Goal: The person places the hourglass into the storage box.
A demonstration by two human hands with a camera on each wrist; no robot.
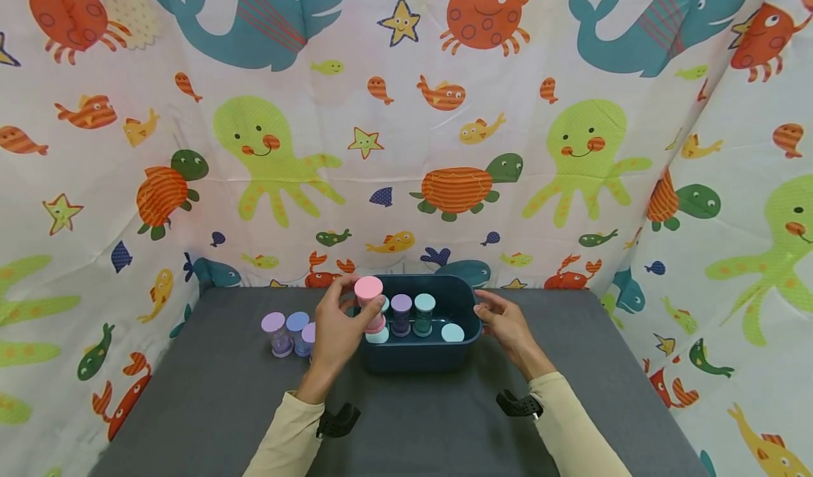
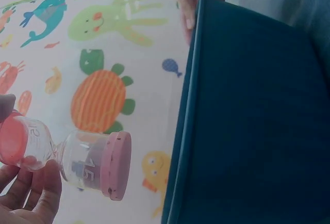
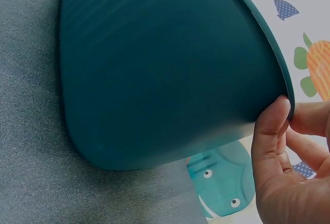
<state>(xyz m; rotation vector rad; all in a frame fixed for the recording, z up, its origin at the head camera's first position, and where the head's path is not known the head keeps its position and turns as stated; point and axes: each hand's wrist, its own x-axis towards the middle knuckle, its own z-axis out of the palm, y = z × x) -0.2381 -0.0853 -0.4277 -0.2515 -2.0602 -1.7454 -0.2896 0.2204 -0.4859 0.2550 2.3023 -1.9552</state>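
My left hand point(image 1: 336, 332) holds a pink-capped sand timer point(image 1: 369, 288) above the left end of a dark teal bin point(image 1: 413, 358). In the left wrist view the timer's clear glass point(image 2: 85, 154) lies sideways, marked 15, with the fingers round its other end. My right hand point(image 1: 508, 329) pinches the bin's right rim between thumb and fingers, as the right wrist view confirms. Inside the bin stand a purple-capped timer point(image 1: 401, 306) and a teal-capped timer point(image 1: 424, 306). A pale round cap point(image 1: 452, 333) shows to their right. Other pale caps are partly hidden behind the held timer.
Left of the bin, several sand timers stand on the grey table point(image 1: 209, 392), among them a purple-capped one point(image 1: 274, 323) and a blue-capped one point(image 1: 297, 322). My left hand partly covers that group. A curtain printed with sea animals point(image 1: 394, 237) hangs behind the table.
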